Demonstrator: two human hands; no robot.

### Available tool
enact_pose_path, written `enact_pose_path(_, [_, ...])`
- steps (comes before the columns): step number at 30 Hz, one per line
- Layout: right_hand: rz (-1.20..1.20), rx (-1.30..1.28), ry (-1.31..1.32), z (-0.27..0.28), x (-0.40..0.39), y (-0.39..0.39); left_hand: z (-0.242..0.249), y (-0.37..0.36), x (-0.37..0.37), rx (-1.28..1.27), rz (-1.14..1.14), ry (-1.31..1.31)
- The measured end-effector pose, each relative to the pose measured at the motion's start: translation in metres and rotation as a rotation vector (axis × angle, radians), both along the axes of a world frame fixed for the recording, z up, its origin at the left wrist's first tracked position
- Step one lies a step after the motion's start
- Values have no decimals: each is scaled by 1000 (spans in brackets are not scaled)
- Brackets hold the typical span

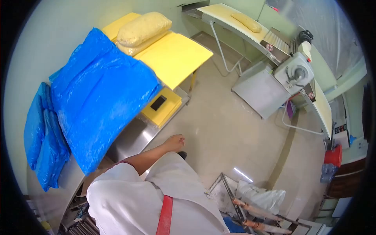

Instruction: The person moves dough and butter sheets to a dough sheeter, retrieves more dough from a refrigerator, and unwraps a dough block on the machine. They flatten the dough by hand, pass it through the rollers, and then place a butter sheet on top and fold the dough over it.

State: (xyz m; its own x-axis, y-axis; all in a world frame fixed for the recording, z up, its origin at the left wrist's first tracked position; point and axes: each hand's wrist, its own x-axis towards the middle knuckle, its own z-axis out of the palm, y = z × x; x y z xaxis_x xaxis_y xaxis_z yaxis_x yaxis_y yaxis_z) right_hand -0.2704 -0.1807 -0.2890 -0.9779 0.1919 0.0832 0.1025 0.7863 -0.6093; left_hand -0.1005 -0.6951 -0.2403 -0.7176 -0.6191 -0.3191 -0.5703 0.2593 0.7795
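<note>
My left hand (175, 143) hangs over the floor, beside the metal table's edge, with its fingers loosely bent, a little apart and nothing visible in them. My right hand is out of view. Nearest to my left hand is a stack of yellow boards (169, 110) with a dark phone (158, 102) lying on it. Above the stack, a large yellow board (176, 58) carries a thick pale block wrapped in clear plastic (144, 29). Blue plastic sheeting (98, 98) covers the surface to the left, hiding what lies beneath.
A dough-sheeter-like machine (295, 72) stands at the right, with a long belt table (231, 19) holding a flat yellowish piece (246, 22). A rack frame (231, 199) and white plastic bag (260, 197) are at lower right. A red bucket (333, 156) stands far right.
</note>
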Motion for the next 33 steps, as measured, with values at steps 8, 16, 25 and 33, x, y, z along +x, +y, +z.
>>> enact_pose_path(8, [439, -20, -579, -78, -92, -185, 44, -96, -174, 190, -50, 236])
enact_pose_path(16, [1011, 770, -256, -204, -381, -243, 94, -251, -403, 345, -151, 412])
enact_pose_path(25, [1051, -418, -345, 103, -673, -763, 162, -450, -531, 486, 514, 796])
enact_pose_path(33, [736, -946, -321, 159, -726, -1078, 146, -699, -614, 460, 731, 960])
